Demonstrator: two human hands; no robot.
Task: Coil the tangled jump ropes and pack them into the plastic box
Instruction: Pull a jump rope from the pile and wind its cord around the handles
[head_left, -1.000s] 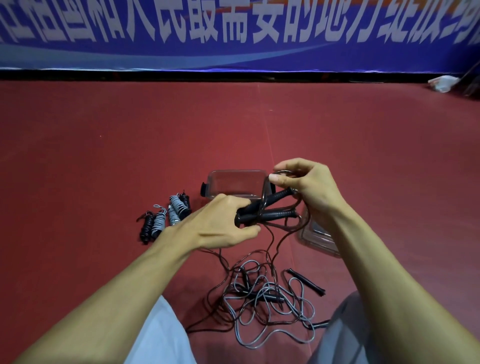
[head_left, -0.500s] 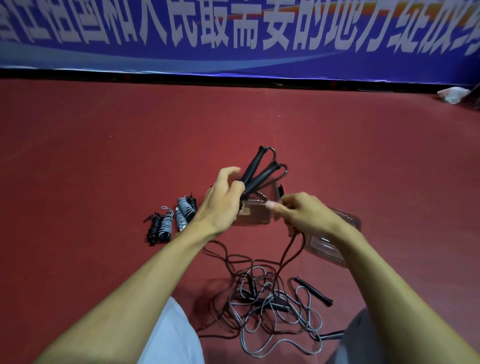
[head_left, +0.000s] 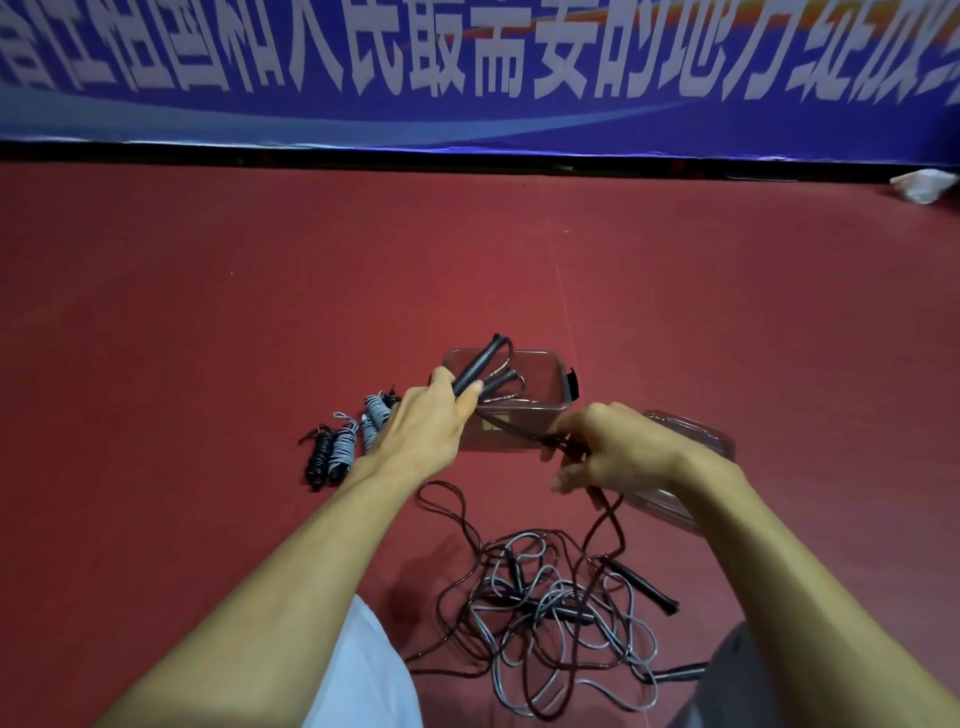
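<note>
Black, slim jump-rope handles (head_left: 480, 370), two side by side, clamped between the thumb and curled fingers of the left hand (head_left: 426, 426). Lower ends buried in the fist, upper ends tilted up and to the right, poking out in front of the open top of the clear, rectangular plastic box (head_left: 563, 387) on the red floor (head_left: 208, 312). Left forearm stretched forward, back of the hand up, knuckles just at the box's near-left corner. From the handles, a thin dark cord (head_left: 519, 428) drawn rightward across the box's front wall into the right hand (head_left: 618, 457). Fingers there curled round that cord, tips blurred, palm down, wrist bent slightly inward. Below the right hand, the same cord dropping in two strands to a loose tangle of ropes (head_left: 545, 613), dark and grey-white loops with several black handles mixed in, lying between the knees. Behind the right hand and partly hidden by it, a clear plastic lid (head_left: 691, 431), just right of the box. Left of the box, near the left wrist, a row of coiled bundles (head_left: 343, 447), black and grey, laid on the floor side by side. At the far edge of the floor, a blue banner (head_left: 467, 78) with large white characters.
</note>
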